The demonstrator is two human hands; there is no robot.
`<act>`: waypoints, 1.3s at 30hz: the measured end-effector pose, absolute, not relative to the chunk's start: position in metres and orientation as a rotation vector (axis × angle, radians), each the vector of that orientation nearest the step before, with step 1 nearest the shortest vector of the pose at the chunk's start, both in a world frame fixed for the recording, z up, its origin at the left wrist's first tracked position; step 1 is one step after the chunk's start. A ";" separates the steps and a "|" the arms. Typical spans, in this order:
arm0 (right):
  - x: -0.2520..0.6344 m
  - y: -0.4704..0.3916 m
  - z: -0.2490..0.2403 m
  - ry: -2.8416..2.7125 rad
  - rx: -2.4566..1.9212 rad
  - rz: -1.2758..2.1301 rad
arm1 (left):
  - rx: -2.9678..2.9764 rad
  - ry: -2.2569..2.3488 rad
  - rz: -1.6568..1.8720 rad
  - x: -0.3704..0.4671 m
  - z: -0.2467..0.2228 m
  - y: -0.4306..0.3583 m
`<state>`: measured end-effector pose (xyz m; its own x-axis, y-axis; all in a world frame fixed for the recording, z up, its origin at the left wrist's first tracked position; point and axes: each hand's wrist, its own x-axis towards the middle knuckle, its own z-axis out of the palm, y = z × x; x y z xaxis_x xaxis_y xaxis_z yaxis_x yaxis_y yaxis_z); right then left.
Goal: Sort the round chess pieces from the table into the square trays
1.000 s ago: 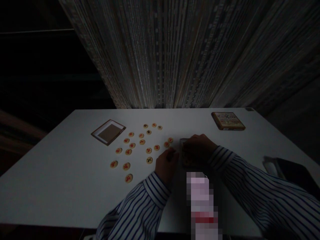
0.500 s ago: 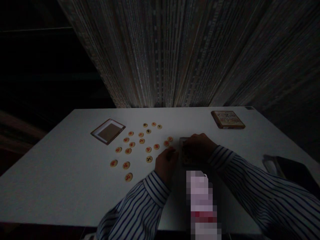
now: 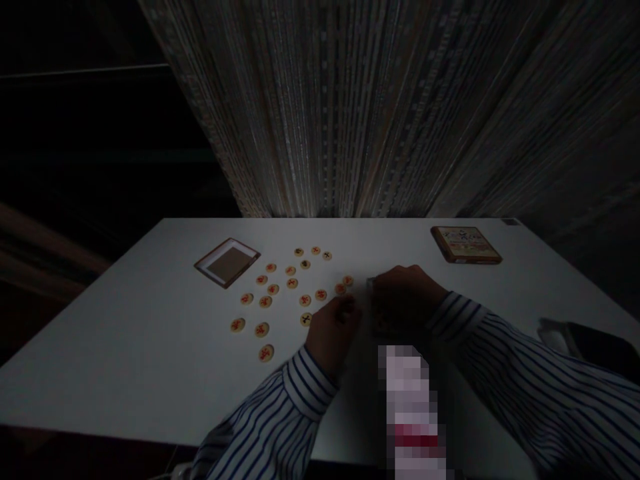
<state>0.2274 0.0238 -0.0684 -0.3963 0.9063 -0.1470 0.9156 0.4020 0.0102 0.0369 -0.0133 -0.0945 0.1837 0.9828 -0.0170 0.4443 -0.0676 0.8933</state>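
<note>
My left hand [image 3: 334,330] hovers over the white table at the near edge of the scattered xiangqi pieces [image 3: 305,300]. Its fingers are curled inward in a closed shape; whatever they hold, if anything, is too dark to see. Just right of it, my right hand [image 3: 413,293] reaches down over a small dark tray [image 3: 371,285] with a few round pieces faintly visible inside. The right fingertips are lost in shadow over that tray. Two red-marked pieces [image 3: 344,285] lie close together beyond my left hand. A black-marked piece [image 3: 305,319] is partly covered by that hand.
An open box lid [image 3: 205,265] lies at the table's left back. At the right back sits a flat printed box [image 3: 465,245]. A dark object [image 3: 595,347] lies by the right edge, beyond my sleeve. Behind the table [image 3: 150,373] hangs a string curtain [image 3: 320,120].
The view has swung a little left, so everything sits slightly farther right. The fingers of my left hand are curled more tightly. The loose pieces keep their layout.
</note>
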 end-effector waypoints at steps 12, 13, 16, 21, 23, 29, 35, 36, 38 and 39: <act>0.159 0.075 -0.058 2.643 1.605 -0.208 | 2.234 1.905 0.338 -0.025 -0.076 0.099; 0.156 0.077 -0.058 2.639 1.608 -0.210 | 2.263 1.900 0.300 -0.024 -0.080 0.103; 0.154 0.080 -0.059 2.637 1.623 -0.214 | 2.297 1.883 0.260 -0.021 -0.089 0.108; 0.159 0.081 -0.059 2.651 1.638 -0.216 | 2.321 1.892 0.268 -0.019 -0.092 0.111; 0.164 0.080 -0.059 2.673 1.660 -0.209 | 2.332 1.870 0.287 -0.018 -0.091 0.110; 0.181 0.071 -0.056 2.793 1.891 -0.510 | 2.377 1.592 0.469 -0.006 -0.075 0.090; 0.196 0.051 -0.051 2.709 2.127 -1.384 | 2.337 1.240 0.667 0.018 -0.050 0.056; 0.198 0.047 -0.050 2.672 2.130 -1.538 | 2.335 1.197 0.693 0.022 -0.048 0.052; 0.204 0.039 -0.049 2.596 2.168 -1.807 | 2.304 1.137 0.770 0.030 -0.045 0.046; 0.207 0.035 -0.048 2.563 2.200 -1.914 | 2.257 1.132 0.825 0.034 -0.045 0.043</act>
<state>0.2069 0.0351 -0.0483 -0.1799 0.9829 -0.0397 0.3174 0.0198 -0.9481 0.0342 0.0429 -0.0447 0.4758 0.8273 0.2985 0.5374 -0.5421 0.6460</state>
